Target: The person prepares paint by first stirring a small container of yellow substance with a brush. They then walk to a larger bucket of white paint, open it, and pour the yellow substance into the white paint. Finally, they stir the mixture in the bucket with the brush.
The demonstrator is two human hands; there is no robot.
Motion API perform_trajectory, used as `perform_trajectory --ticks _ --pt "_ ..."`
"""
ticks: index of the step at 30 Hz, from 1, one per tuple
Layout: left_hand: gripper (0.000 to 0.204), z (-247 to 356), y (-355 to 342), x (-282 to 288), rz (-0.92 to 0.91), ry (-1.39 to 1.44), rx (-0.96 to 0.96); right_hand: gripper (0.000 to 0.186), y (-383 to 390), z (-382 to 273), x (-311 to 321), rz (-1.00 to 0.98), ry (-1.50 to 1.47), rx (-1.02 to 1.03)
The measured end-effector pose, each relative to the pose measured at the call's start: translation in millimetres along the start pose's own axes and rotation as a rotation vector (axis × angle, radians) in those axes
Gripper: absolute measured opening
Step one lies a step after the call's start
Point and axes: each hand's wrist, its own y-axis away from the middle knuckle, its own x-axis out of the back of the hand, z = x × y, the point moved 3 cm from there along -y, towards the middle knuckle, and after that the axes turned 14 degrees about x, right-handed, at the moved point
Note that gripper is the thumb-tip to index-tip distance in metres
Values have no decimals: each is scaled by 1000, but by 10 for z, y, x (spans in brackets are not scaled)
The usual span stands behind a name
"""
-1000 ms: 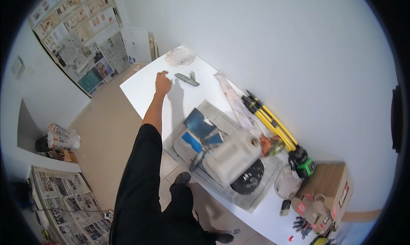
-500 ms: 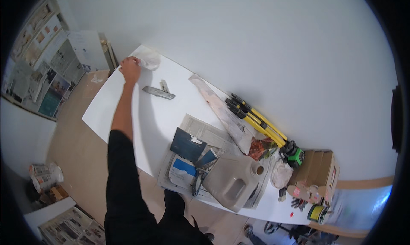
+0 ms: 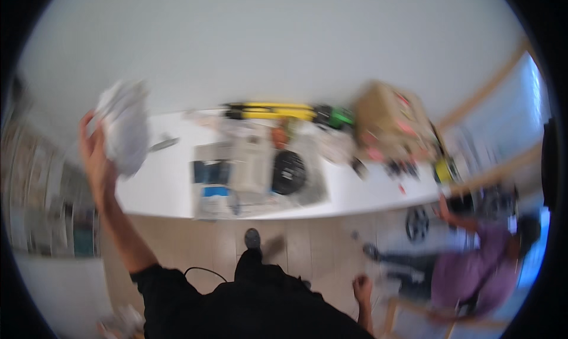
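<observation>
At the upper left my left hand (image 3: 97,155) is closed on a crumpled white plastic bag (image 3: 125,129), raised above the left end of the white table (image 3: 154,197). The bag is bunched up and partly hides the table behind it. Behind and right of the bag a grey utility knife (image 3: 164,144) lies on the table, blurred. Low on the right, beside my body and over the floor, my right hand (image 3: 362,289) is curled into a fist, with nothing seen sticking out of it.
On the table are newspaper (image 3: 319,188), a pale jerrycan (image 3: 249,164), a round black thing (image 3: 289,172), a yellow tripod (image 3: 272,110) and a cardboard box (image 3: 393,120). A person in a purple top (image 3: 473,268) is at the right, near a wheeled thing (image 3: 417,223).
My left hand has lifted the white bag off the table's far left corner. My view has swung round to the right, bringing in my right hand and the other person.
</observation>
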Motion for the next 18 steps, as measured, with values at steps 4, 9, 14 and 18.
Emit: perform_trajectory --ticks 4,9,14,18 --pt "30 95 1597 -1094 -324 -338 -84 20 -304 -929 777 253 -183 30" --pt "24 -660 3984 -2980 -1428 -374 124 11 -68 -1167 1671 701 -606 204" --pt "36 -1303 5804 -3910 -1710 13 626 12 229 -1024 1866 665 -410 384" --pt "53 -1403 6342 -4224 -1566 282 1188 17 215 -783 2031 733 -170 512"
